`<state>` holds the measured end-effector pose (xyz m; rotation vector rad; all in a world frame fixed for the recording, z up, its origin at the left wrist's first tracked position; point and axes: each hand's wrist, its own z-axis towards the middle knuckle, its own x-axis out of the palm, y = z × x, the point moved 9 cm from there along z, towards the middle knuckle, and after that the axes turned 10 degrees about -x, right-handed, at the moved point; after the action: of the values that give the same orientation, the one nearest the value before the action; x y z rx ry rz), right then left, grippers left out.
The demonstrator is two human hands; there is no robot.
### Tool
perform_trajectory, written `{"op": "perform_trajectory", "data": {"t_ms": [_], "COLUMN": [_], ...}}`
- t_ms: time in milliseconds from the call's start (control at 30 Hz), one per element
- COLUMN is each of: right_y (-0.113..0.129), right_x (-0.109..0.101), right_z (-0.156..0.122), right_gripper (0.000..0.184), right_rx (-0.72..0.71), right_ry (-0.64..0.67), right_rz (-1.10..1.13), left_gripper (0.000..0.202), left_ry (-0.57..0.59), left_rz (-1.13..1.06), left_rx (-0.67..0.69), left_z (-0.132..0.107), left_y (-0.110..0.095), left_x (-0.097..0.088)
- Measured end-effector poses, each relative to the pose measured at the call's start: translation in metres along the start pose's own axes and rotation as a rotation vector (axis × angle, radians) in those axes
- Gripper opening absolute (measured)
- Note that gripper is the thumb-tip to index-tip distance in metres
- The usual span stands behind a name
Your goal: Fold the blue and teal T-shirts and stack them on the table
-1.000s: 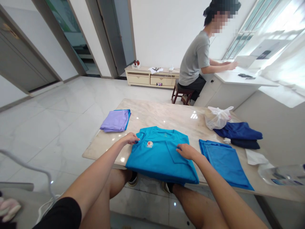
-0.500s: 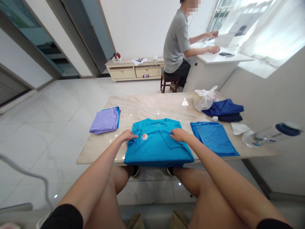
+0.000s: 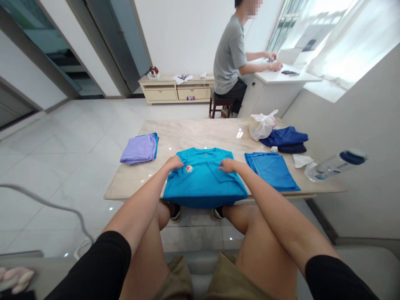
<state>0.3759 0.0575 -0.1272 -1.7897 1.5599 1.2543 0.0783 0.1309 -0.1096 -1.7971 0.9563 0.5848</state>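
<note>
A bright blue T-shirt (image 3: 203, 183) with a small red-and-white badge on its chest lies front up on the marble-look table, neckline away from me. Its lower part hangs over the near edge. My left hand (image 3: 175, 163) is closed on the shirt's left side, close to the badge. On the opposite side my right hand (image 3: 228, 165) pinches the shirt where a sleeve lies folded inward across the chest. A folded blue garment (image 3: 273, 171) rests just right of the shirt. To the left sits a stack topped by a folded lilac garment (image 3: 139, 148).
The table (image 3: 125, 181) also bears a white plastic bag (image 3: 262, 125), dark blue clothes (image 3: 289, 137), a tissue (image 3: 302, 161) and a clear bottle with a blue lid (image 3: 337, 164) at the right. Beyond it, a person in grey (image 3: 229, 58) sits at a white desk (image 3: 268, 93).
My left hand has shifted from the sleeve up along the shirt's left side. The right hand keeps its place on the folded sleeve. The whole view has shifted slightly.
</note>
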Motion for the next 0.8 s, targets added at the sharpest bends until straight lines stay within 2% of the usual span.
{"op": "perform_trajectory", "data": {"t_ms": [233,333,433,633,700,800], "right_y": [-0.015,-0.018,-0.017,-0.006,-0.001,0.005], "right_x": [-0.004,-0.006,-0.011,-0.017,-0.019,-0.020], "right_z": [0.006,0.008,0.007,0.012,0.015,0.018], "right_gripper": [0.053,0.053,0.051,0.046,0.045,0.044], "right_rx": [0.043,0.057,0.066,0.056,0.036,-0.001], "right_ry": [0.042,0.067,0.068,0.041,0.023,-0.001], "right_rz": [0.112,0.194,0.238,0.295,0.308,0.319], "left_gripper": [0.040,0.044,0.038,0.025,0.027,0.032], "left_ry": [0.071,0.074,0.061,-0.119,-0.169,-0.207], "left_rz": [-0.354,-0.455,-0.515,-0.475,-0.416,-0.327], "left_rx": [-0.035,-0.067,-0.118,-0.171,-0.148,-0.092], "left_z": [-0.002,-0.002,-0.007,-0.022,-0.026,-0.031], "left_y": [0.006,0.016,0.030,0.055,0.054,0.040], "left_x": [-0.017,-0.025,-0.034,-0.061,-0.067,-0.070]}}
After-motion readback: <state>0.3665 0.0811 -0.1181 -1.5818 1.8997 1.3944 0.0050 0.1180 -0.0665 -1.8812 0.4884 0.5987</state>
